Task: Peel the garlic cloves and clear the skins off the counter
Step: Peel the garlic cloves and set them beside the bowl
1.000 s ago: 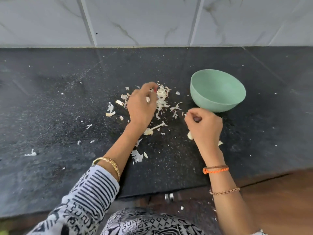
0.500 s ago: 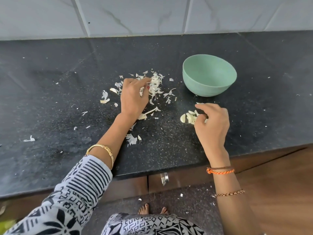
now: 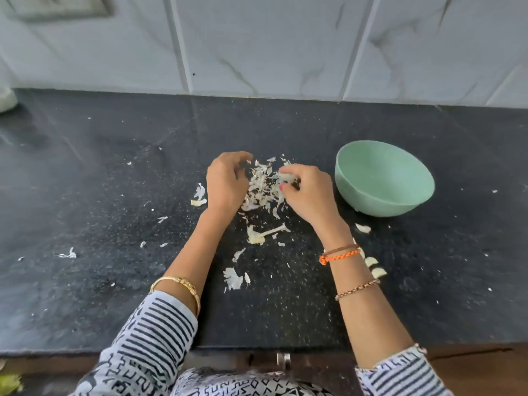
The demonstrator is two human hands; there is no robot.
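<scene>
— How are the garlic skins [image 3: 264, 185] held?
— They are cupped between the left hand [image 3: 227, 182] and right hand [image 3: 307, 192], fingers curled around the heap.
— And beside the grip?
— The green bowl [image 3: 384, 178] is seen just right; bare black counter [image 3: 100, 172] is left open leftward.

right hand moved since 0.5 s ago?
Yes. The right hand has left the peeled cloves near the counter's front and gone left and back, level with the green bowl, into the skin pile.
</scene>
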